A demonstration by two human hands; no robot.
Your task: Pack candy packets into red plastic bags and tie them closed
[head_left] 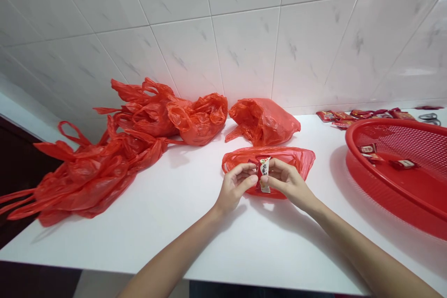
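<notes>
A small red and white wrapped snack packet [264,172] is pinched between both hands, its printed face toward the camera. My left hand [237,184] grips its left side with the thumb in front. From the right, my right hand [287,180] holds the same packet by thumb and fingers. Another bit of red wrapper shows beside my left fingertips; whether it is a second packet is hard to tell. Behind and below the hands lies a red plastic bag [303,158], loosely spread on the white table [195,242].
Filled red bags [87,177] are heaped at the left, with more [199,118] along the tiled wall, one [268,121] behind the hands. A red mesh basket [394,195] holding several packets stands right. Behind it lie loose packets [342,116] and scissors [429,118].
</notes>
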